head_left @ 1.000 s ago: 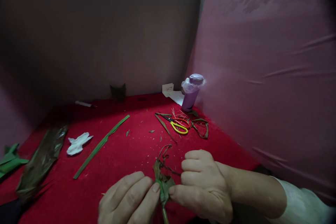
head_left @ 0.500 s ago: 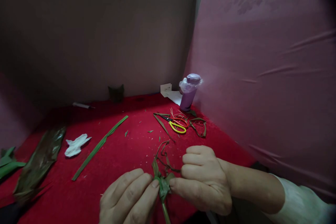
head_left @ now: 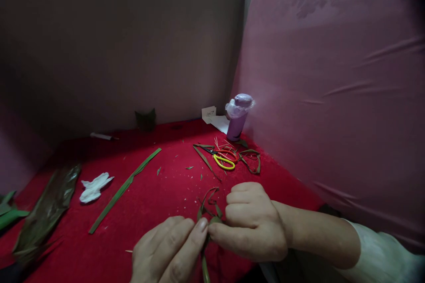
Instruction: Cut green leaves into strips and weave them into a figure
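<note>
Low in the middle of the head view, my left hand (head_left: 171, 250) and my right hand (head_left: 254, 221) meet at their thumbs. Both are closed on a small folded leaf piece (head_left: 215, 219), green-brown, with a stem (head_left: 205, 269) pointing down toward me. Most of the piece is hidden behind my fingers. Thin curled leaf strips (head_left: 209, 192) stick out from its far side above the red cloth. My right fingers are curled into a fist, with the thumb pressing toward the left thumb.
On the red cloth (head_left: 133, 247) lie scissors (head_left: 226, 159) with red and yellow handles, thin sticks (head_left: 217, 143), a long green leaf strip (head_left: 126, 188), a white tissue (head_left: 95, 187) and a wide brown leaf (head_left: 49, 208). A purple cup (head_left: 237, 124) stands by the pink cloth wall (head_left: 332, 97).
My thumbs have come closer together, covering more of the leaf piece. My right hand has shifted slightly left, and the curled strips have moved a little.
</note>
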The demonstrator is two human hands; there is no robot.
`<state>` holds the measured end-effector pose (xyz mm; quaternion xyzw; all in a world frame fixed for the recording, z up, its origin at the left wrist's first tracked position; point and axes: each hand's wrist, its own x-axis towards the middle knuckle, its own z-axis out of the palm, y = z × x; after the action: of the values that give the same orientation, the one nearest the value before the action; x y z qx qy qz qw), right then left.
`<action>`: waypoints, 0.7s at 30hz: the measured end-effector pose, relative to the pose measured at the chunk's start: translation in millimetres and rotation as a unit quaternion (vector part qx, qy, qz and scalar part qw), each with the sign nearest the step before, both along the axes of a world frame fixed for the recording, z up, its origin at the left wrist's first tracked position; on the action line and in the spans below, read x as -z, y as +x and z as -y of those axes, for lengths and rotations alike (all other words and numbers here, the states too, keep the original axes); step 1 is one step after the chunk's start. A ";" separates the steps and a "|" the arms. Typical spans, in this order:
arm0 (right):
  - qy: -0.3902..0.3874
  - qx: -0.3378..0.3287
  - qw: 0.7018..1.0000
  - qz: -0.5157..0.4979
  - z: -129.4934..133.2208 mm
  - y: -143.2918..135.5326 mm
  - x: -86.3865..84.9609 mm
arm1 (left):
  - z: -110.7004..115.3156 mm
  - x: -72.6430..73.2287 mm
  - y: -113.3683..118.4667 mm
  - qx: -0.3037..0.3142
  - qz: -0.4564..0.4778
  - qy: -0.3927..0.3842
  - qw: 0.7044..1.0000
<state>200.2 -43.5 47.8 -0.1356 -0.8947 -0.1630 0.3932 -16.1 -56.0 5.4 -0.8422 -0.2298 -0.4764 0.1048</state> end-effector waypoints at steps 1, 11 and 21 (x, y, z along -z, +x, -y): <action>-0.010 -0.002 1.000 -0.003 -0.1 -0.5 0.6 | -2.4 -2.0 1.7 0.014 -0.002 -0.008 1.000; -0.415 -0.026 0.908 -0.054 -2.8 0.6 -8.5 | -6.6 -12.0 21.1 0.163 0.206 -0.464 0.846; -0.340 0.094 0.924 -0.149 4.7 -3.8 2.2 | -13.0 -17.2 26.4 0.098 0.396 -0.691 0.597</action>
<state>196.4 -48.2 45.6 -0.3671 -0.8107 0.1365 0.4353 10.3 -43.0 22.6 -0.4094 -0.4249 -0.4692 -0.6570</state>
